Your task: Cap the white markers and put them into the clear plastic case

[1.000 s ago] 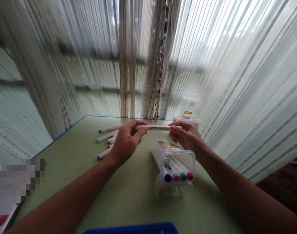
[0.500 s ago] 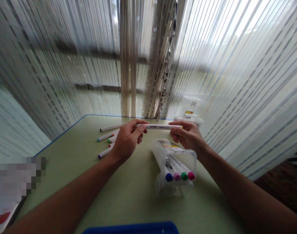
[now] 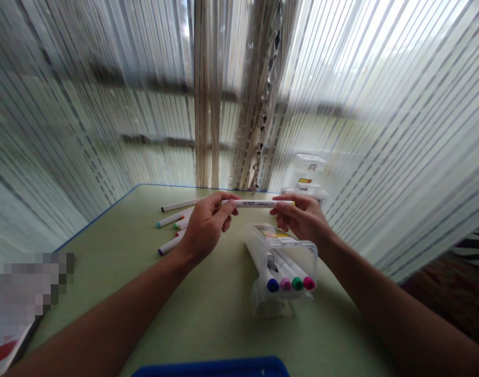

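While the white marker (image 3: 258,203) is held level just beyond the clear case (image 3: 254,248): left hand (image 3: 208,217) pinches one end between thumb and fingers; right hand (image 3: 300,212) is closed on the other, beside its yellow tip (image 3: 293,203).
Marker handling: probably light and stiff, not fragile; the smooth, slender barrel may slip or roll.
Marker hold: best near both ends, as shown, or at mid-barrel with thumb opposing fingers.
Clear case: rests on the bench (image 3: 208,309), open end toward the viewer, printed label (image 3: 276,232) on top; walls probably thin, rigid plastic.
Case contents: several markers, with blue cap (image 3: 273,285), lilac cap (image 3: 286,284), green cap (image 3: 298,283) and magenta cap (image 3: 309,283) in a row at the opening; a small grey item (image 3: 272,263) above them is indistinct.
Second container (image 3: 310,163): beyond the case, transparent; contents cannot be told.
Loose markers (image 3: 176,206): left of the case, fanned out, partly hidden by the left hand.
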{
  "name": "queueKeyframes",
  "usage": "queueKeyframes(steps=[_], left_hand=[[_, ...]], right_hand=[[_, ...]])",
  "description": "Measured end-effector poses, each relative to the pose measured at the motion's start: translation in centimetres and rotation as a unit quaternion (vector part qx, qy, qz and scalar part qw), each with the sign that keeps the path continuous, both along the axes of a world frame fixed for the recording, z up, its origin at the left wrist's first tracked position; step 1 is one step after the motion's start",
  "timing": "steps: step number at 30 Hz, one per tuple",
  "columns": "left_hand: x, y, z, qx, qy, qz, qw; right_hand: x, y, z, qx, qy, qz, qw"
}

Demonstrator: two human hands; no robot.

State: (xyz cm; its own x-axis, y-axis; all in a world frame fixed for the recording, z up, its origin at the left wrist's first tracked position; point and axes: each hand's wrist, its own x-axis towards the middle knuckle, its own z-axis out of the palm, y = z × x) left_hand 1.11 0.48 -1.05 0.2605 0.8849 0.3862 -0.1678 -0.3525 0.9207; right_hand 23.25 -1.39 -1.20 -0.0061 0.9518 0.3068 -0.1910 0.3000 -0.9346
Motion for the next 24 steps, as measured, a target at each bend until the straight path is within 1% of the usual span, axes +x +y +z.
queueKeyframes(steps=[7,24], left_hand=[[0.11,-0.06,0.11,-0.002,-0.002,0.002,1.0],[0.09,-0.04,0.12,-0.003,0.0,0.003,1.0]], right_hand=[[0.1,0.01,-0.01,-0.002,0.008,0.01,1.0],[0.11,0.08,-0.03,0.0,-0.001,0.005,1.0]])
